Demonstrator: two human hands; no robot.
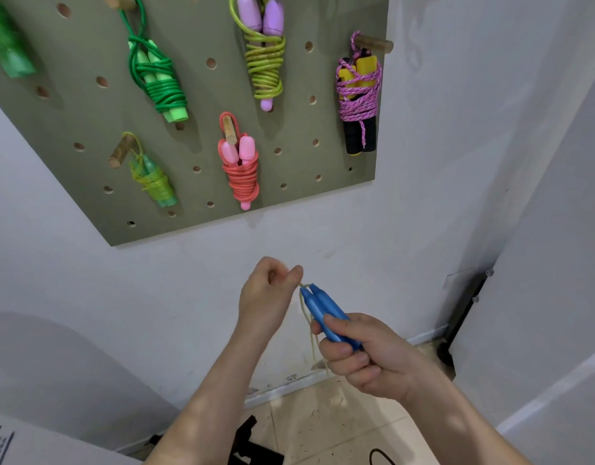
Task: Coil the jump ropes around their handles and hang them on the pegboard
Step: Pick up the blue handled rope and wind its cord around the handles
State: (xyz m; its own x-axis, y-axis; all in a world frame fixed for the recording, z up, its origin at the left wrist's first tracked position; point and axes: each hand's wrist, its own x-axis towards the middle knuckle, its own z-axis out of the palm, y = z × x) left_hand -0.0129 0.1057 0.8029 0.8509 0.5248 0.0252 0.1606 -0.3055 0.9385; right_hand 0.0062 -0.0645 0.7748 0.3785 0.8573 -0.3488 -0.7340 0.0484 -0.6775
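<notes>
- White wall (323, 229) straight ahead, with an olive pegboard (202, 135) fixed to it, its round holes in rows.
- Near the pegboard's top edge, left of the middle, a green rope (158, 85) hangs wound round its pale green handles.
- At the top edge, right of the middle, a yellow-green rope (266, 68) is coiled round lilac handles.
- By the right edge, a pink braided rope (358, 95) hangs from a wooden peg (373, 43), wrapped round yellow and black handles.
- Toward the bottom left corner, a small yellow rope (153, 184) sits on its own peg, coiled over teal handles.
- Low in the middle, a coral rope (242, 172) is wound round pink handles.
- Something green at the top left corner is too blurred to make out.
- Below the pegboard's bottom edge, in front of the wall, the right hand (363, 350) is clenched round the lower ends of two blue handles (323, 308), held side by side with their tips pointing up and to the left.
- A thin yellowish cord (309, 327) leaves those tips and trails down between the two hands.
- The left hand (266, 297) is curled, thumb and forefinger pinching the cord right at the handle tips.
- Underfoot, a beige tiled floor (323, 424) with a black object (249, 441) lying on it.
</notes>
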